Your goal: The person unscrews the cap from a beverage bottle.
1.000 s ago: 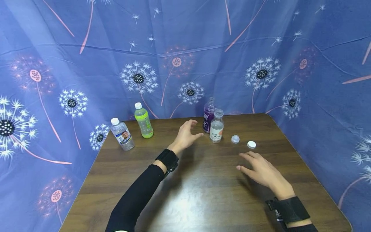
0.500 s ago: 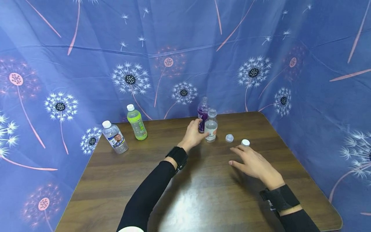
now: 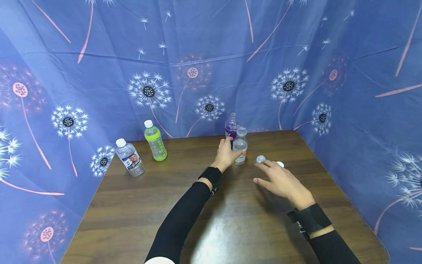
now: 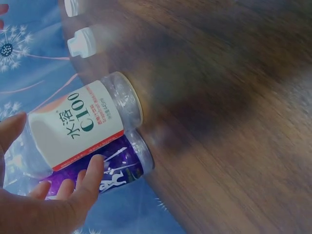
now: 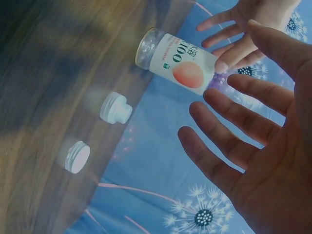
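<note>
My left hand [image 3: 225, 154] is around the side of a clear uncapped bottle [image 3: 241, 139] with a white C100 label. Its thumb and loosely bent fingers lie on either side of that bottle; whether they touch it is hard to tell. Just behind, partly covered, stands a purple-labelled uncapped bottle [image 3: 230, 126]. My right hand [image 3: 283, 179] hovers over the table with its fingers spread, holding nothing. Nearest to it are a translucent domed cap [image 5: 115, 108] and a flat white cap [image 5: 78, 157], which the hand partly hides in the head view.
On the left of the brown wooden table [image 3: 158, 205] stand a capped green-labelled bottle [image 3: 155, 143] and a capped clear bottle [image 3: 130, 159] with a picture label. A blue dandelion-print cloth [image 3: 211, 47] hangs behind the table and along its right side.
My left hand has moved right and reached the C100 bottle. My right hand has shifted left, toward the caps. The view has turned slightly right.
</note>
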Demonstrator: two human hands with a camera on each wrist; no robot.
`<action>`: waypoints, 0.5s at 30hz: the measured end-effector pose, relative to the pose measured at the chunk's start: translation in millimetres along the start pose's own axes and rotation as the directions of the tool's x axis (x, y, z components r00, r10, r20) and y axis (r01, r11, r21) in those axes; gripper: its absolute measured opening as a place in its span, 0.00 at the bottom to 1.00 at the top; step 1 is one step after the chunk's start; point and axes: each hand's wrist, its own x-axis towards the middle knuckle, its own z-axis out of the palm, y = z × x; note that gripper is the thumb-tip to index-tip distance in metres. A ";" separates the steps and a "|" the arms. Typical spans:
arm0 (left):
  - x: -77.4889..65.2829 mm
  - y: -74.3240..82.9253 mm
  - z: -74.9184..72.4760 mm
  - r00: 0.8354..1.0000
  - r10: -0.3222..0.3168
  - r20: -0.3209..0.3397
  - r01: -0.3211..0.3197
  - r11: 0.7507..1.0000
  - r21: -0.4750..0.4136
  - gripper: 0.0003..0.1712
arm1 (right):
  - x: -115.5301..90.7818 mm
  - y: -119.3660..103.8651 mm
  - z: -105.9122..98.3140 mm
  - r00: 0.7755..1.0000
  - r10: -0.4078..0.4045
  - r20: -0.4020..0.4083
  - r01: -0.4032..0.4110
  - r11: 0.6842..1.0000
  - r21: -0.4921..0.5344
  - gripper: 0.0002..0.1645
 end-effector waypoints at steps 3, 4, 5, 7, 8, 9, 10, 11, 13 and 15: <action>2.2 4.0 5.1 1.000 -0.019 0.000 0.019 1.000 0.012 0.46 | 1.9 -0.6 -0.4 1.000 -0.004 -0.003 0.004 1.000 -0.001 0.37; 2.4 5.2 6.4 1.000 -0.025 0.001 0.025 1.000 0.016 0.47 | 2.3 -0.8 -0.3 1.000 -0.004 -0.002 0.004 1.000 0.001 0.37; 3.0 6.1 7.7 1.000 -0.027 -0.002 0.027 0.999 0.020 0.47 | 2.7 -0.9 -0.3 1.000 -0.002 0.000 0.002 1.000 0.002 0.37; 3.5 7.1 8.7 0.999 -0.034 -0.007 0.035 0.999 0.037 0.49 | 4.1 -1.3 -0.1 1.000 0.002 0.008 -0.002 1.000 0.006 0.38; 3.8 7.3 9.1 0.999 -0.037 -0.009 0.038 0.998 0.045 0.49 | 4.6 -1.2 0.1 1.000 0.005 0.013 -0.005 1.000 0.007 0.38; 4.0 7.5 9.6 0.999 -0.039 -0.014 0.040 0.998 0.050 0.49 | 5.1 -0.9 0.5 1.000 0.008 0.017 -0.008 1.000 0.008 0.38; 4.6 7.3 10.2 0.999 -0.038 -0.020 0.039 0.998 0.054 0.48 | 5.7 -0.7 0.7 1.000 0.010 0.020 -0.010 1.000 0.010 0.39; 5.3 7.1 10.9 0.999 -0.036 -0.026 0.038 0.997 0.061 0.48 | 6.1 -0.2 1.0 1.000 0.012 0.023 -0.012 1.000 0.013 0.39; 6.7 6.2 12.6 0.999 -0.036 -0.036 0.038 0.997 0.064 0.47 | 6.7 0.7 1.6 0.999 0.016 0.027 -0.016 1.000 0.019 0.39; 8.0 5.4 14.4 0.999 -0.033 -0.042 0.036 0.997 0.067 0.46 | 7.1 2.4 2.4 0.999 0.021 0.032 -0.021 1.000 0.022 0.39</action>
